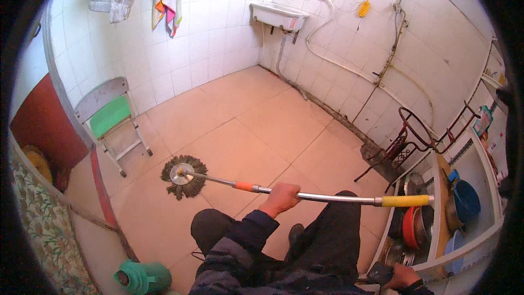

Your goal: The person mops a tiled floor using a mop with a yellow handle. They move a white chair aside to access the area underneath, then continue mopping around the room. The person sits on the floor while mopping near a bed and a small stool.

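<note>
My left hand [281, 199] is closed around the silver pole of a mop [319, 198], between its orange collar and its yellow end grip. The round mop head [185, 178], with grey-brown strands around a metal disc, lies on the tiled floor to the left. The pole slants across in front of my bent knees, its yellow grip reaching toward the shelf at right. My right hand [403, 277] is low at the right, beside the shelf's bottom, with its fingers curled at a dark object [380, 273] whose kind I cannot make out.
A folding chair [110, 116] with a green seat stands by the left wall. A green thermos-like jug [142, 277] is at lower left. On the right are a white shelf [436, 207] with pans and basins and a dark metal rack [406, 139]. A sink [279, 16] hangs at the far corner.
</note>
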Motion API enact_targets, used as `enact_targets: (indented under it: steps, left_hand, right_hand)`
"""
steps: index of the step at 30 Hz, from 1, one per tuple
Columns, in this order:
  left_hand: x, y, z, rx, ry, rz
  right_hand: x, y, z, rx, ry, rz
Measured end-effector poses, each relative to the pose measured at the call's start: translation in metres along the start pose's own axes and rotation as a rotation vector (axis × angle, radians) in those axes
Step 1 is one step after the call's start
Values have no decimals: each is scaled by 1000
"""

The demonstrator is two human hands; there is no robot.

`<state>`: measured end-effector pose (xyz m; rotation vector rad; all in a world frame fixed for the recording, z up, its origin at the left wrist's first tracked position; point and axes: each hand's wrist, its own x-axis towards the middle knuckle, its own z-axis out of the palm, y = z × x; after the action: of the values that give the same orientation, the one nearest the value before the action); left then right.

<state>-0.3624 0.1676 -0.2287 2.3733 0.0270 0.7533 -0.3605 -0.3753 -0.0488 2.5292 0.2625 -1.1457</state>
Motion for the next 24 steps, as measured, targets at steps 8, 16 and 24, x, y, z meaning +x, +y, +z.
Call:
enact_targets:
  steps: [8,16,24]
  left_hand:
    - [15,15,-33,75,45,-39]
    - [10,18,-38,68,-211,-83]
    - [12,7,-6,46,-433,-86]
  right_hand:
    - [72,-13,-88,1108,689,-584]
    - [182,-152,-193,1943,-286,-1354]
    - [252,-221,-227,1994,-150,-1286]
